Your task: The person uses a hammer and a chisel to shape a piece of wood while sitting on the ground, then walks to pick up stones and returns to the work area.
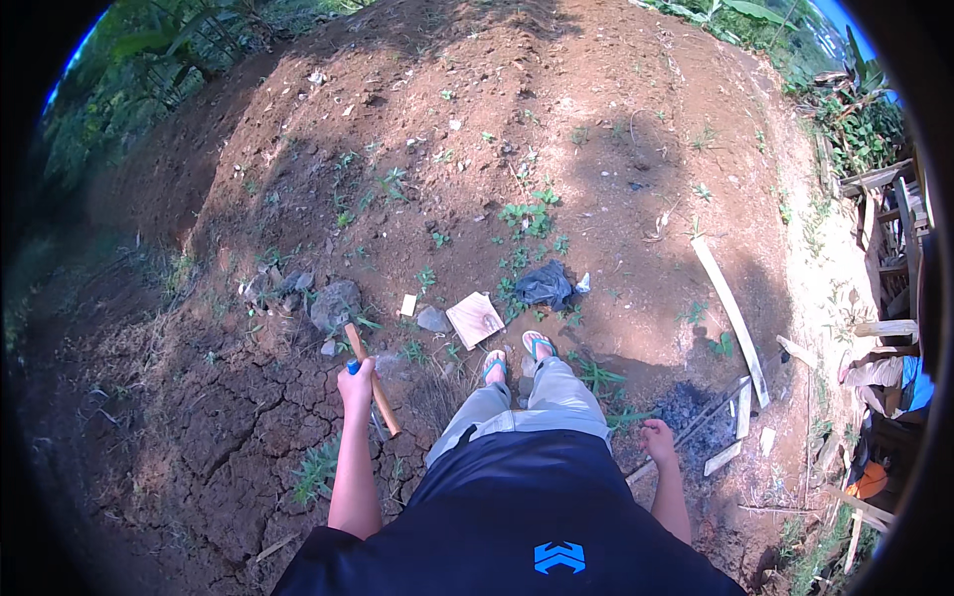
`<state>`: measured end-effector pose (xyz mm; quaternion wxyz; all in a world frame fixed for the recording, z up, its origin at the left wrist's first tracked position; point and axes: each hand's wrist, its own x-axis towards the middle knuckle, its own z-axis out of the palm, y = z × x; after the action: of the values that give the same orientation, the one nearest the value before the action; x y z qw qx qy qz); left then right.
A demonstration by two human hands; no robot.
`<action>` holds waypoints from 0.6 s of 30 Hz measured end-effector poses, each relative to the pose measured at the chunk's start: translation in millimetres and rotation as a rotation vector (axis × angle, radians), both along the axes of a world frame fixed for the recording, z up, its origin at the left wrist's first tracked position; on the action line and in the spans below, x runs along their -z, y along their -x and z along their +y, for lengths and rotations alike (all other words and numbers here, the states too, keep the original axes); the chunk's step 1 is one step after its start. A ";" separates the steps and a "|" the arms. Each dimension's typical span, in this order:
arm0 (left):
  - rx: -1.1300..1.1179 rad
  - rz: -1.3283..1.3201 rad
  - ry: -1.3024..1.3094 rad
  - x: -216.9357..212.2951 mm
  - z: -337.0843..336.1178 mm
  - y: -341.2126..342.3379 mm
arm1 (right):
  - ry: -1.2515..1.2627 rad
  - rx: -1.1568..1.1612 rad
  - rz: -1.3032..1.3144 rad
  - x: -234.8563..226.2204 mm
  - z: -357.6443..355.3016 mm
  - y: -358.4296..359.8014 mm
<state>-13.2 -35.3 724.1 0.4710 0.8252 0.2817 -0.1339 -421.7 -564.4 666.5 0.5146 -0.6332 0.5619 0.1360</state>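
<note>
My left hand (356, 385) is closed around a short, flat wooden stick (382, 405), which slants from above the fist down toward my leg. A small blue part (353, 367) shows at the thumb, and something thin and grey shows beside the stick's lower end; I cannot tell what they belong to. Low at my right side hangs my right hand (658, 442), its fingers loosely bent and nothing visible in them. Just ahead of my sandalled feet lies a square wooden board (475, 320). To its left are a grey stone (433, 319) and a small pale wood block (408, 305).
A crumpled black plastic bag (545, 285) lies right of the board. A long pale plank (730, 320) stretches along the right, near a dark ash patch (686, 407) with wood strips. Rocks (335, 305) sit at left. Another person (889, 382) is at the far right by stacked timber.
</note>
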 end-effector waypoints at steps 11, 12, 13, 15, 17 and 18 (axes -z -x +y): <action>0.003 -0.027 0.001 -41.0 21.8 -4.8 | -0.122 -0.061 0.048 -0.5 45.8 -31.3; -0.002 -0.035 0.008 -51.4 20.5 -1.6 | -0.127 -0.086 0.054 0.3 39.8 -37.2; 0.033 0.035 -0.022 -63.6 21.9 4.0 | -0.132 -0.114 0.061 0.9 35.2 -43.2; 0.062 -0.001 -0.146 -52.6 46.9 19.3 | -0.116 -0.197 0.044 9.5 36.0 -66.9; 0.021 -0.011 -0.121 -61.3 42.0 33.4 | -0.125 -0.244 -0.022 24.1 19.7 -77.1; -0.017 0.007 -0.104 -67.2 39.4 41.6 | -0.147 -0.254 -0.081 35.2 4.0 -79.4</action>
<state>-54.8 4.1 791.3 0.4274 0.8458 0.2968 -0.1180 -342.3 -560.4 631.3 0.5606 -0.6647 0.4444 0.2153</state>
